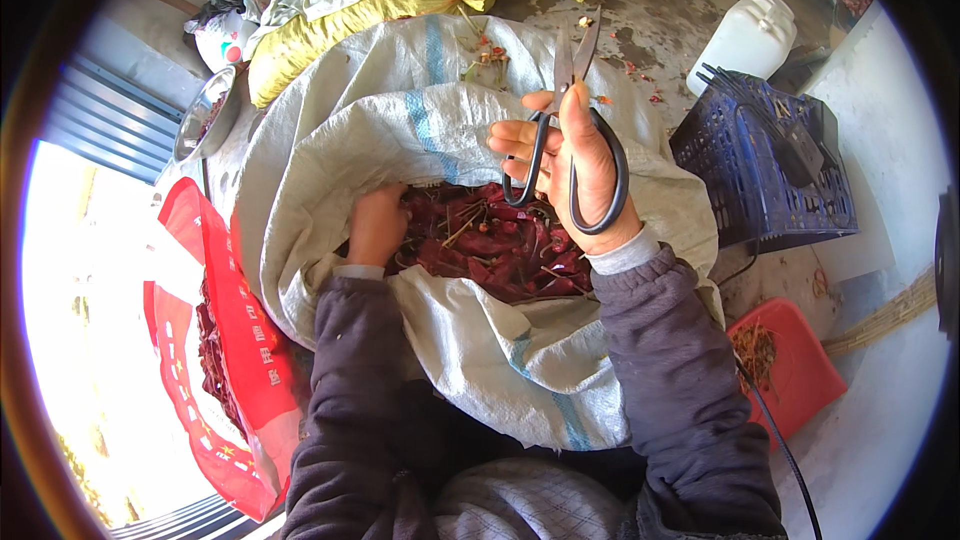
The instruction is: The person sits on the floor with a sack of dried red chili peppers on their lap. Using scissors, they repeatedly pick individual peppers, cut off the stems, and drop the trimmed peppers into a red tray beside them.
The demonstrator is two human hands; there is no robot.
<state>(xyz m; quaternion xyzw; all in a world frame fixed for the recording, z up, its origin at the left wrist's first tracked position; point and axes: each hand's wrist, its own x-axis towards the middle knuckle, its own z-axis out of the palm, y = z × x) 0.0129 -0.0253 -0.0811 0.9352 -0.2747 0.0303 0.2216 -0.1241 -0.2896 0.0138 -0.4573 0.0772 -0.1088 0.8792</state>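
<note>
A large white woven sack (360, 127) with blue stripes stands before me, its mouth rolled wide. Dried red chili peppers (495, 240) with pale stems fill it. My right hand (589, 157), raised over the sack's far right side, holds black-handled scissors (568, 82). Their blades point away from me and are slightly apart. At the left of the opening, my left hand (379, 225) reaches down to the peppers beside the sack's fold. It is blurred and its fingertips are hidden, so whether it grips a pepper is unclear.
To the left is a red bag (259, 345) holding dried chilies, with a metal bowl (210, 116) beyond it. Yellow sacks (375, 11) lie behind. On the right are a blue plastic crate (795, 202) with cables, a white jug (742, 37) and a red dustpan (802, 367) holding stem scraps.
</note>
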